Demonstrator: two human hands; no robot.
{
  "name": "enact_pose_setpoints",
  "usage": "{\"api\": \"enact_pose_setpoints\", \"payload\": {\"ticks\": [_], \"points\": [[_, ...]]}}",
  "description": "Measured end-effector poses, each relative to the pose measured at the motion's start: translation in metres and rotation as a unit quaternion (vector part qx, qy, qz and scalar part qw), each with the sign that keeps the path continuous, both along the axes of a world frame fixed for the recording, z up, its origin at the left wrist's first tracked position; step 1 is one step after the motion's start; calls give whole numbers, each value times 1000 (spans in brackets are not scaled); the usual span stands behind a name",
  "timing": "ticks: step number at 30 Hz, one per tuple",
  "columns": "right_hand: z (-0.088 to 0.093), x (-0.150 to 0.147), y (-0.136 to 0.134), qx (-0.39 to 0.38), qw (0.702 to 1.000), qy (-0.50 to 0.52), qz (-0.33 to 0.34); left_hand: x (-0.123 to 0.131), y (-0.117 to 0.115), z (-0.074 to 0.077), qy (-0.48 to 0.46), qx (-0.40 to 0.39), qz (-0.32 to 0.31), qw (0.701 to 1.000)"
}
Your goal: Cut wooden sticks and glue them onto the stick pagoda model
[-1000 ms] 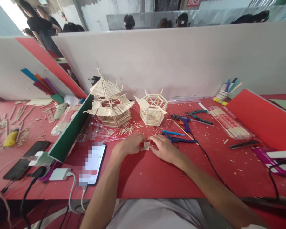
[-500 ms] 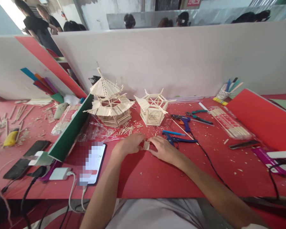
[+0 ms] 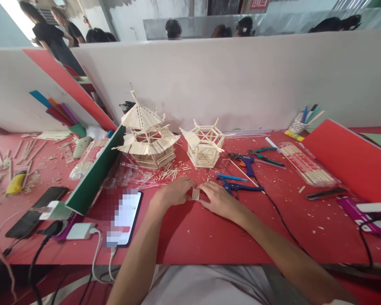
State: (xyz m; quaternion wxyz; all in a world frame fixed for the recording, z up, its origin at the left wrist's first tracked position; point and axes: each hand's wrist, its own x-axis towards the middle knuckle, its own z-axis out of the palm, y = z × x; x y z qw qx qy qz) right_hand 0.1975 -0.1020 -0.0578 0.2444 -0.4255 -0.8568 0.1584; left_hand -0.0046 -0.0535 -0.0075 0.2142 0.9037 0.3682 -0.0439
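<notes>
Between my two hands, on the red table, lies a small row of short wooden sticks (image 3: 195,194) placed side by side. My left hand (image 3: 175,192) has its fingertips at the row's left side, and my right hand (image 3: 216,198) curls its fingers around the right side. Both hands press on the little row. Beyond them stands a six-sided stick frame (image 3: 205,146) with one roof panel. Left of it is a taller stick pavilion (image 3: 146,135) with a pointed roof. Short cut sticks (image 3: 167,176) are scattered in front of it.
Blue pliers (image 3: 244,186), a blue pen (image 3: 231,177), a glue gun (image 3: 248,165) and green-handled cutters (image 3: 268,156) lie to the right. A lit phone (image 3: 125,218) and cables are at left. A green board (image 3: 97,173) stands upright. Packed sticks (image 3: 306,165) lie farther right.
The short sticks between my hands look more tightly aligned than before. My hands have hardly moved, and the view has shifted very slightly.
</notes>
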Motion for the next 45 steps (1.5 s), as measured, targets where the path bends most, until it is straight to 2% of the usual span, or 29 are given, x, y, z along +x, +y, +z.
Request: {"api": "enact_pose_setpoints", "payload": {"ticks": [15,33,45], "points": [[-3,-2,0,16,1000,0,4,0,2,-5,-4,-9,0,1000],[0,-6,1,19,1000,-9,-2,7,1,-7,-2,21,-20,1000],[-6,-2,11,33,998,-37,-35,12,2,-16,-35,68,-10,997]]}}
